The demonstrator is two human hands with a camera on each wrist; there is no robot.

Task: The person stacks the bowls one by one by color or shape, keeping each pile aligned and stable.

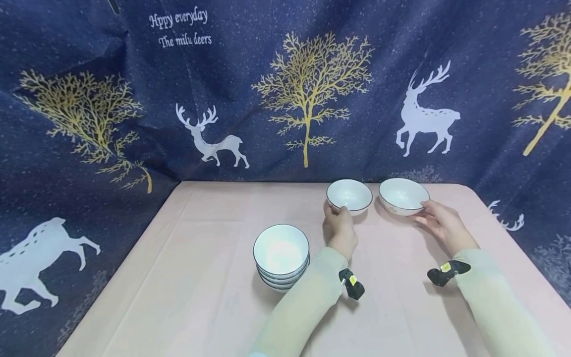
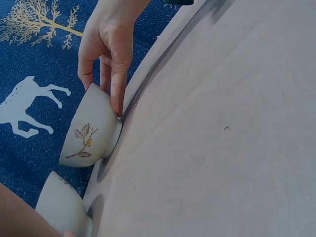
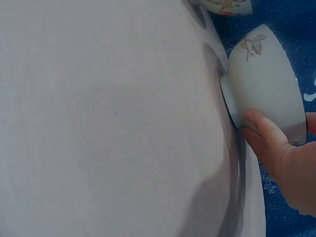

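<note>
Near the far edge of the table, two white bowls with dark rims stand side by side. My left hand [image 1: 341, 230] grips the near rim of the left bowl [image 1: 350, 195], thumb at the rim. My right hand [image 1: 443, 225] pinches the right bowl [image 1: 403, 194] at its right side, with fingers under its wall. In the left wrist view, the right bowl [image 2: 89, 131] shows a brown flower sprig. The right wrist view shows that bowl [image 3: 264, 84] close to the cloth; whether its foot touches cannot be told.
A stack of several matching bowls [image 1: 281, 250] stands left of my left forearm. Pink cloth covers the table [image 1: 200, 277]. Behind it hangs a dark blue curtain [image 1: 276, 144] printed with deer and trees. Black wrist cameras [image 1: 352, 285] sit on both sleeves.
</note>
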